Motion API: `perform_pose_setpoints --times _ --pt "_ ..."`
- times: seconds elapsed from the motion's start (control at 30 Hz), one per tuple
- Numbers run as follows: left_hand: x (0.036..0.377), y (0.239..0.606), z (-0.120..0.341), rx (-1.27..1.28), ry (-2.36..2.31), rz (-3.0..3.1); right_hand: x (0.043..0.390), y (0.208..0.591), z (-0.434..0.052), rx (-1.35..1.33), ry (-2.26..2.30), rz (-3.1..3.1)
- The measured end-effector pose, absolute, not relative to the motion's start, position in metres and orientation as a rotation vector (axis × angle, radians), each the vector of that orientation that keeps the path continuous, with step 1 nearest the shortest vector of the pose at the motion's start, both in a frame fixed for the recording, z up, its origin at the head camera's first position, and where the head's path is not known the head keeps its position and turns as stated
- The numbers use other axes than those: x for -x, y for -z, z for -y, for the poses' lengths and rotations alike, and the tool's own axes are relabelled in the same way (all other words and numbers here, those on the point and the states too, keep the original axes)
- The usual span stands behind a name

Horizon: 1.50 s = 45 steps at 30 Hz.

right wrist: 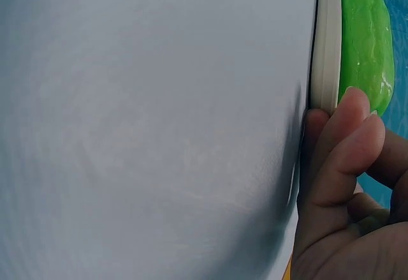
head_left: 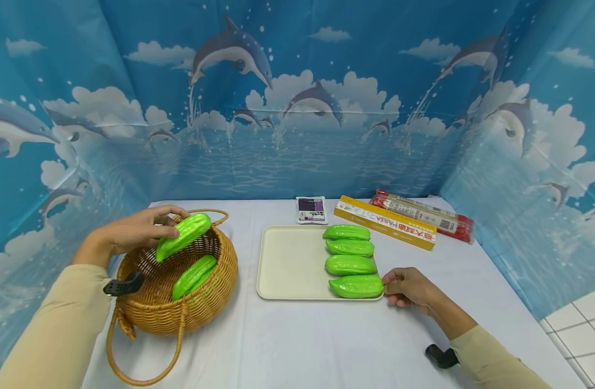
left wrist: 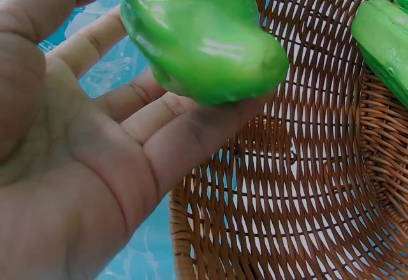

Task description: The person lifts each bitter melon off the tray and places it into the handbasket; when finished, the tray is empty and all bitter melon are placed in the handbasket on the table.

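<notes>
- My left hand [head_left: 132, 231] had its grip round a green gourd [head_left: 183, 236], fingers curled under it, above the basket [head_left: 215, 281].
- My right hand [head_left: 408, 287] rested with curled fingers on the tray [head_left: 288, 265] edge, beside the nearest of four gourds [head_left: 357, 286].
- To do this well, I judged I should lift clear of the rim and the gourd inside [head_left: 194, 276].
- The held gourd's long axis ran slantwise, far end tilted up and to my right.
</notes>
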<state>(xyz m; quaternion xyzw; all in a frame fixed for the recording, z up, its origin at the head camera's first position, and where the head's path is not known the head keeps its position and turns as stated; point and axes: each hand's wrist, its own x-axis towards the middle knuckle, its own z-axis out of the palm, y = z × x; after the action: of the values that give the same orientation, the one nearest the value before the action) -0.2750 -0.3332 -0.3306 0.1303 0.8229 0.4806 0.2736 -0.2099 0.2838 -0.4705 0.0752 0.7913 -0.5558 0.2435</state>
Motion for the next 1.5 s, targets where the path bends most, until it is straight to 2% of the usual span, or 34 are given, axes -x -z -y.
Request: perform_pose_setpoints --times 0.6,1.23,1.5 --pt "0.271 0.342 0.344 -0.372 -1.141 -2.260 0.211 0.472 -0.284 -0.196 1.488 -2.186" --pt "0.286 0.362 0.312 -0.380 -0.629 -2.435 0.210 0.473 -0.283 -0.186 1.482 -2.199" --pt "0.286 0.374 0.313 -0.224 -0.773 -2.334 0.212 0.473 -0.284 -0.184 1.474 -2.199"
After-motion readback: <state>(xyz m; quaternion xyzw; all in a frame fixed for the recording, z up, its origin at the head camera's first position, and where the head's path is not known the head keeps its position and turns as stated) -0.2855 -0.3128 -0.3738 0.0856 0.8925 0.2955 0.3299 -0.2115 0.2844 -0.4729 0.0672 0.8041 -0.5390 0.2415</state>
